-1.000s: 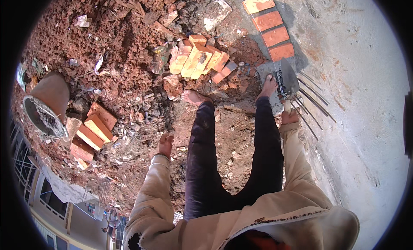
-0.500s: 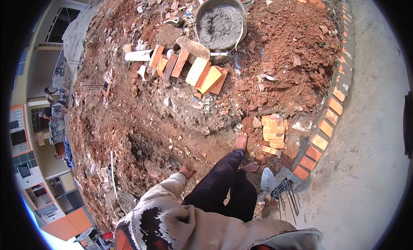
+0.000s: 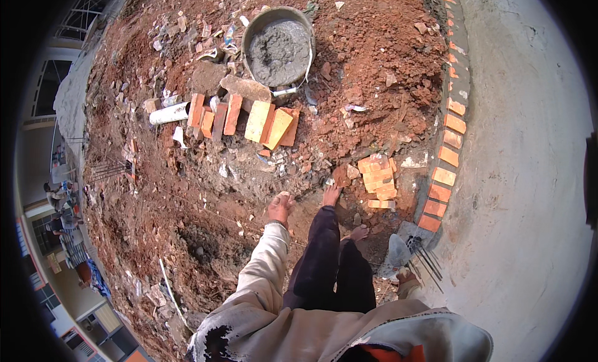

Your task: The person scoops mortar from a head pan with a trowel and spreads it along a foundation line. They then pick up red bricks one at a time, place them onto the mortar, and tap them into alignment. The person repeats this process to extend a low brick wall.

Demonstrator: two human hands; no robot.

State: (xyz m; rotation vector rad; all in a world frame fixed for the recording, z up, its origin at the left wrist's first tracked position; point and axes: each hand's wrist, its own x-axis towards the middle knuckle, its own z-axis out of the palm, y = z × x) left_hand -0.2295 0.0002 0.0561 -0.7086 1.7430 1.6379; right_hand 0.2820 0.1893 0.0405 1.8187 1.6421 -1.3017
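Note:
My left hand [image 3: 281,208] reaches out over the dirt, left of my bare feet, its fingers loosely bent and apart with nothing visible in them. Low on the right, my right hand [image 3: 407,278] is closed around the handle of a trowel [image 3: 398,250]. The trowel's grey blade points away from me, beside steel bars [image 3: 426,257] that stick out at the near end of a row of bricks [image 3: 439,192]. A small stack of orange bricks [image 3: 377,175] lies just beyond my feet.
A round tub [image 3: 248,62] holding wet grey mortar stands on the rubble ahead. Several loose bricks [image 3: 232,114] lie below it beside a white pipe [image 3: 168,114]. Grey concrete paving [image 3: 511,175] runs along the right. Buildings and people are far left.
My left hand has moved forward and slightly right, its arm stretching out. The view has shifted, so the tub and bricks sit further left. My right hand keeps hold of the trowel.

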